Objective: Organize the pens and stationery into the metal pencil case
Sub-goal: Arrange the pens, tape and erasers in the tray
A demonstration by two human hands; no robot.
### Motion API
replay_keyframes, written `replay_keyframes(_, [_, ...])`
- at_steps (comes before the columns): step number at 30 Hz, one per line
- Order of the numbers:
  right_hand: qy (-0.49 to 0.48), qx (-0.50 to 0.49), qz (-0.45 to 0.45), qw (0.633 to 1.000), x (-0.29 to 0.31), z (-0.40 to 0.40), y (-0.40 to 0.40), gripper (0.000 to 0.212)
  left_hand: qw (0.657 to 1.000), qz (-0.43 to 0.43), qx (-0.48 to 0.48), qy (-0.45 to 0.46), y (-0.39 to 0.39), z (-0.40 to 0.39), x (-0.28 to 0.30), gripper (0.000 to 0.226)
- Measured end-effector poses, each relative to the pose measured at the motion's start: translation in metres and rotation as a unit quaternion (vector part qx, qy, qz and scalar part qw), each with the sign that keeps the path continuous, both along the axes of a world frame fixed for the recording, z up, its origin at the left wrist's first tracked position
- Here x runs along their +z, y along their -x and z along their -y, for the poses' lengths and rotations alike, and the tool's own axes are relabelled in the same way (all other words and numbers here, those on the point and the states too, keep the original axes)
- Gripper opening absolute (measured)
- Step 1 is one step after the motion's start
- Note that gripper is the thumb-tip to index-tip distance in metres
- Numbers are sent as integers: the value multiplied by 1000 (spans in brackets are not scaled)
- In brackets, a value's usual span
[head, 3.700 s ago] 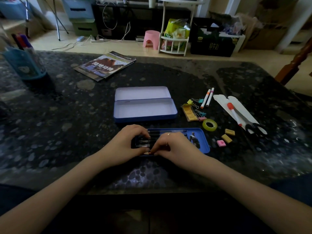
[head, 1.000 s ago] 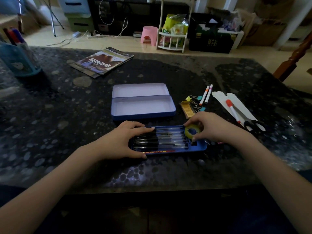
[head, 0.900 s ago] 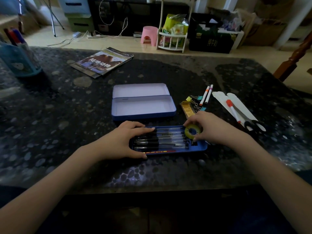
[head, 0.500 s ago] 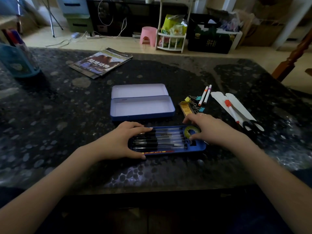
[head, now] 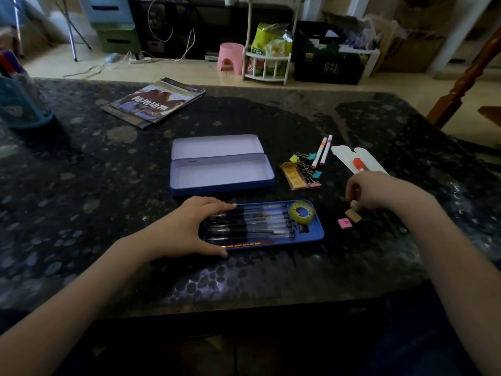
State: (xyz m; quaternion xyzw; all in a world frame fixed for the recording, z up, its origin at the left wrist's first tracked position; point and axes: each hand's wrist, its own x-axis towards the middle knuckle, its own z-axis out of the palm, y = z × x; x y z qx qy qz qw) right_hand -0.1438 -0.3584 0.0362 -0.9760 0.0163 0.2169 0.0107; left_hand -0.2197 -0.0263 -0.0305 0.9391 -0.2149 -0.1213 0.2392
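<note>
Head view: left hand (head: 187,230) presses flat on pen tray (head: 315,236); right hand (head: 375,189) pinches an eraser (head: 353,204); lift straight, drop beside tape roll (head: 301,212).

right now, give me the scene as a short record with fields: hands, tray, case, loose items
left hand: rests on the pens at the left end of the blue tray
right hand: fingers curled down at a pale eraser
tray contents: pens, a pencil, tape roll
metal pencil case: open, nothing inside
loose items: tan eraser, pink eraser, binder clips, two markers
</note>
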Motion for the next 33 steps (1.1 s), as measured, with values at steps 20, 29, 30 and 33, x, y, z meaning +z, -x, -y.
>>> replay_keyframes(20, [-17,80,-112,990,-8,-23,9,17,1000,6,7,11,-4,-4,-7,89])
replay_keyframes(29, [-269,106,23,957,-2,-36,10,6,1000,10,6,12,-5,-3,-8,86])
replay_keyframes(30, [-276,111,28,954,-5,-40,10,6,1000,9,7,11,-5,-3,-8,85])
replay_keyframes(33, [-256,113,12,960,-16,-47,8,9,1000,11,8,14,-5,-4,-8,84])
